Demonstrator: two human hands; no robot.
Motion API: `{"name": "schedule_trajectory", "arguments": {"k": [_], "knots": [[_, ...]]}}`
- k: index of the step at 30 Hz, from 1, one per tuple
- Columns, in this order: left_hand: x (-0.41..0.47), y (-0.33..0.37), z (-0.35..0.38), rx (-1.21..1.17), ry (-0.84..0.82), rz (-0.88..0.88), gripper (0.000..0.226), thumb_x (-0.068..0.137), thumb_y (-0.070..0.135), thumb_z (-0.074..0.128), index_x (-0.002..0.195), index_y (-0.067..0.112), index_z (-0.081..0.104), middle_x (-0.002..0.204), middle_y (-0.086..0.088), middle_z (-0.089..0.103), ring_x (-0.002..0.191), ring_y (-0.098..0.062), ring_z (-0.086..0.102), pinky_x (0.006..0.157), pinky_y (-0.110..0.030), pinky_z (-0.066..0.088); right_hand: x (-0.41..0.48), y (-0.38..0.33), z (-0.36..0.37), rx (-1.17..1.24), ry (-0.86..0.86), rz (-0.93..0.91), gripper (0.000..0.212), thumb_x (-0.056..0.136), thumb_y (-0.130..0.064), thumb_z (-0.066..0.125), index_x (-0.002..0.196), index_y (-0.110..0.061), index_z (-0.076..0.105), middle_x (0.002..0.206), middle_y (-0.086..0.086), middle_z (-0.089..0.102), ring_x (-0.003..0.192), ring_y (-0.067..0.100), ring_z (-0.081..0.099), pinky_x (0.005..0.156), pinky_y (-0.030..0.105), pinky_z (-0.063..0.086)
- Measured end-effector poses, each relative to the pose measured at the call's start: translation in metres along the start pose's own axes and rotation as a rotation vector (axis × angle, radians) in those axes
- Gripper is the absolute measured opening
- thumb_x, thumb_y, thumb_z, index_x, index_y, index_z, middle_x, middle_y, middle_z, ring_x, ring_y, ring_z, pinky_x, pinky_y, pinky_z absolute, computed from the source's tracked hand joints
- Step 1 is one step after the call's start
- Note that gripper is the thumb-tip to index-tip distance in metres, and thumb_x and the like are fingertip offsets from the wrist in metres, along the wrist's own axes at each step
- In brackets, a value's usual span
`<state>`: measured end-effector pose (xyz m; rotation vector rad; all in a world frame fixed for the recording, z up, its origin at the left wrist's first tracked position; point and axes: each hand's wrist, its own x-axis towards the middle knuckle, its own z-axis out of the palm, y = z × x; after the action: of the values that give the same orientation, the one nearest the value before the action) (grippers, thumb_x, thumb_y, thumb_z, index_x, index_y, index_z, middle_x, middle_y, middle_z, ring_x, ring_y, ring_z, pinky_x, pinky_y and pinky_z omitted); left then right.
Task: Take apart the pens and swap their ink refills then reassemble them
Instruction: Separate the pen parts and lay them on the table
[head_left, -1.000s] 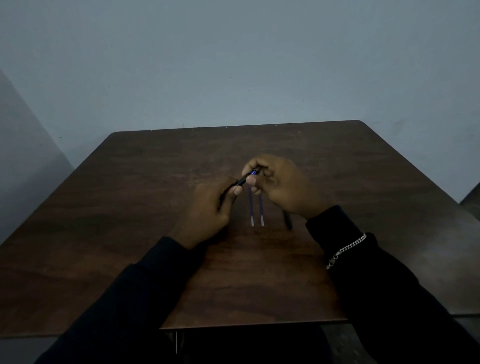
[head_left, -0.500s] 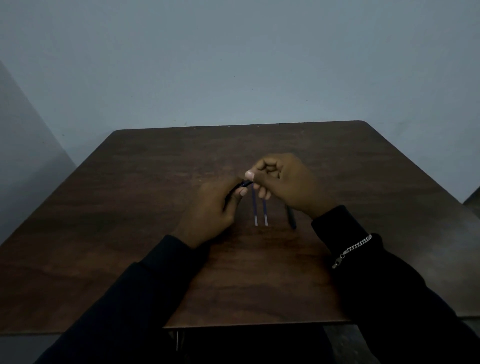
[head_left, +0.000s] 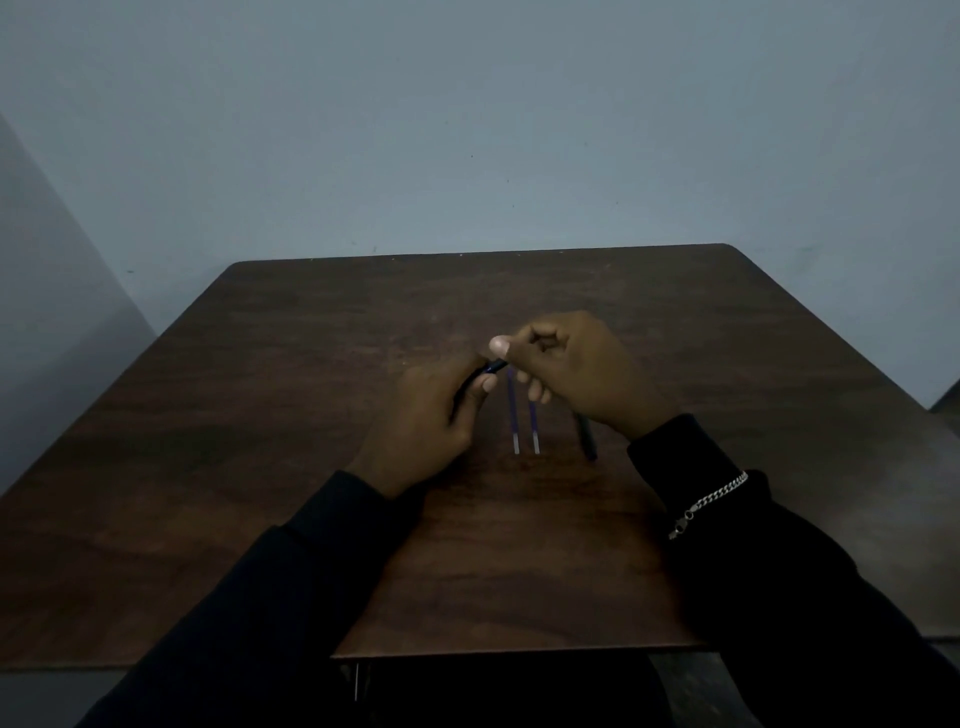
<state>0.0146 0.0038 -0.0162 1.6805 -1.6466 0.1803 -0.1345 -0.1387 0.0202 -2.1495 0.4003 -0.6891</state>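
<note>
My left hand (head_left: 431, 415) grips a dark pen barrel (head_left: 480, 375) that points up and to the right. My right hand (head_left: 576, 369) pinches the barrel's upper end between thumb and forefinger. Below the hands two blue ink refills (head_left: 514, 415) (head_left: 533, 423) lie side by side on the table, their pale ends toward me. A second dark pen barrel (head_left: 587, 439) lies to their right, partly hidden under my right wrist.
The brown wooden table (head_left: 260, 467) stands against a grey wall. Its front edge runs just under my forearms. A silver bracelet (head_left: 709, 501) hangs on my right wrist over a black sleeve.
Both hands have stayed at the barrel. My right thumb and forefinger shifted slightly along its upper end and now cover the blue part that showed earlier.
</note>
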Motion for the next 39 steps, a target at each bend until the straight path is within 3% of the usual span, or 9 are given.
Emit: {"name": "schedule_trajectory", "arguments": {"k": [7, 12, 15, 19, 25, 29, 33, 35, 39], "knots": [[0.0003, -0.0009, 0.0001, 0.012, 0.034, -0.019, 0.012, 0.106, 0.017, 0.059, 0.101, 0.013, 0.069, 0.079, 0.010, 0.061, 0.067, -0.006, 0.053, 0.061, -0.023, 0.037, 0.0013, -0.0005, -0.0030, 0.134, -0.071, -0.005, 0.006, 0.097, -0.008, 0.069, 0.102, -0.009, 0.073, 0.086, 0.009, 0.077, 0.077, 0.020, 0.075, 0.071, 0.030, 0.061], [0.0003, 0.0009, -0.0002, 0.010, 0.004, -0.037, 0.013, 0.107, 0.019, 0.058, 0.103, 0.012, 0.068, 0.076, 0.013, 0.056, 0.063, 0.000, 0.050, 0.060, -0.017, 0.035, -0.0007, -0.0046, -0.0058, 0.121, -0.117, -0.083, 0.029, 0.086, 0.014, 0.063, 0.103, -0.008, 0.072, 0.109, 0.006, 0.067, 0.099, 0.014, 0.070, 0.079, 0.022, 0.057], [0.0002, 0.0008, -0.0007, 0.020, -0.001, -0.028, 0.014, 0.108, 0.020, 0.057, 0.108, 0.013, 0.069, 0.080, 0.011, 0.060, 0.066, -0.002, 0.051, 0.061, -0.020, 0.038, 0.0007, -0.0042, -0.0031, 0.162, -0.082, 0.008, 0.022, 0.092, -0.002, 0.068, 0.112, -0.010, 0.068, 0.104, 0.004, 0.070, 0.089, 0.020, 0.074, 0.069, 0.024, 0.059], [0.0003, 0.0010, -0.0007, 0.008, 0.004, -0.001, 0.017, 0.107, 0.020, 0.057, 0.116, 0.013, 0.070, 0.084, 0.010, 0.064, 0.068, 0.001, 0.054, 0.063, -0.017, 0.040, 0.0014, 0.0000, 0.0006, 0.056, -0.005, 0.024, 0.023, 0.099, -0.035, 0.067, 0.091, -0.014, 0.073, 0.073, 0.003, 0.074, 0.059, 0.015, 0.071, 0.056, 0.026, 0.057], [0.0004, -0.0026, 0.0012, 0.011, 0.024, 0.006, 0.012, 0.106, 0.020, 0.058, 0.107, 0.017, 0.069, 0.081, 0.018, 0.058, 0.068, 0.002, 0.052, 0.063, -0.016, 0.037, 0.0013, 0.0007, -0.0014, 0.157, -0.082, 0.009, 0.007, 0.099, -0.006, 0.066, 0.099, -0.008, 0.072, 0.086, 0.005, 0.076, 0.078, 0.015, 0.075, 0.069, 0.025, 0.058], [0.0003, -0.0038, 0.0028, 0.021, 0.011, -0.018, 0.016, 0.107, 0.026, 0.054, 0.105, 0.017, 0.068, 0.078, 0.018, 0.054, 0.066, 0.006, 0.050, 0.060, -0.019, 0.036, 0.0013, -0.0031, -0.0043, 0.142, -0.098, -0.067, 0.028, 0.085, 0.012, 0.065, 0.096, -0.013, 0.073, 0.102, 0.004, 0.070, 0.094, 0.012, 0.071, 0.081, 0.024, 0.056], [0.0003, -0.0039, 0.0023, 0.021, 0.008, -0.011, 0.020, 0.108, 0.025, 0.054, 0.116, 0.015, 0.069, 0.080, 0.010, 0.062, 0.065, 0.002, 0.051, 0.060, -0.024, 0.040, 0.0014, -0.0013, -0.0012, 0.181, -0.038, 0.021, 0.008, 0.092, -0.019, 0.074, 0.099, -0.016, 0.072, 0.091, 0.004, 0.074, 0.077, 0.013, 0.073, 0.066, 0.026, 0.059], [0.0002, -0.0014, 0.0013, 0.029, 0.017, 0.003, 0.021, 0.108, 0.021, 0.056, 0.124, 0.015, 0.069, 0.083, 0.008, 0.066, 0.067, 0.000, 0.052, 0.062, -0.021, 0.042, 0.0020, 0.0013, -0.0003, 0.096, -0.011, 0.042, 0.025, 0.095, -0.038, 0.072, 0.090, -0.013, 0.073, 0.076, 0.005, 0.075, 0.064, 0.016, 0.073, 0.059, 0.026, 0.058], [0.0004, 0.0005, 0.0003, 0.027, 0.031, 0.029, 0.013, 0.107, 0.016, 0.059, 0.113, 0.015, 0.070, 0.083, 0.016, 0.059, 0.070, 0.009, 0.053, 0.066, -0.008, 0.035, 0.0016, 0.0007, -0.0009, 0.137, -0.053, 0.046, 0.016, 0.099, -0.023, 0.070, 0.091, -0.009, 0.073, 0.078, 0.011, 0.077, 0.065, 0.017, 0.074, 0.062, 0.028, 0.059]]}}
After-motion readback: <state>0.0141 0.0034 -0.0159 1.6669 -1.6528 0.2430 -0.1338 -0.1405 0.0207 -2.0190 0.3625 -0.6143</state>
